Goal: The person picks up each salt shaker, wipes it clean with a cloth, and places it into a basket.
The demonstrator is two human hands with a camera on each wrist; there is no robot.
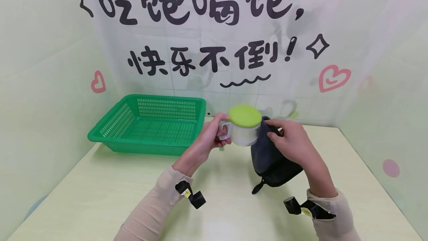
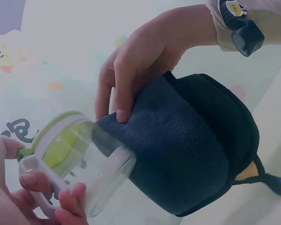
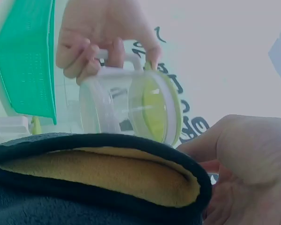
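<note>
A clear glass mug (image 1: 243,137) with a lime-green lid (image 1: 245,115) and a white handle (image 2: 33,164) is held up by my left hand (image 1: 210,134). Its fingers curl through the handle, and the thumb lies at the lid's edge. Just right of the mug, my right hand (image 1: 291,141) grips the upper edge of a dark navy fabric pouch (image 1: 267,157). The pouch hangs tilted, a loop and dark tab (image 2: 276,184) at its lower end. Tan lining (image 3: 103,173) shows inside its mouth in the right wrist view. Whether mug and pouch touch, I cannot tell.
A green plastic basket (image 1: 143,146) with mesh sides stands at the back left of the pale table (image 1: 220,211). Behind the table hangs a white printed sheet (image 1: 200,84) with large black characters. A small white and green shape (image 3: 11,129) shows beside the basket in the right wrist view.
</note>
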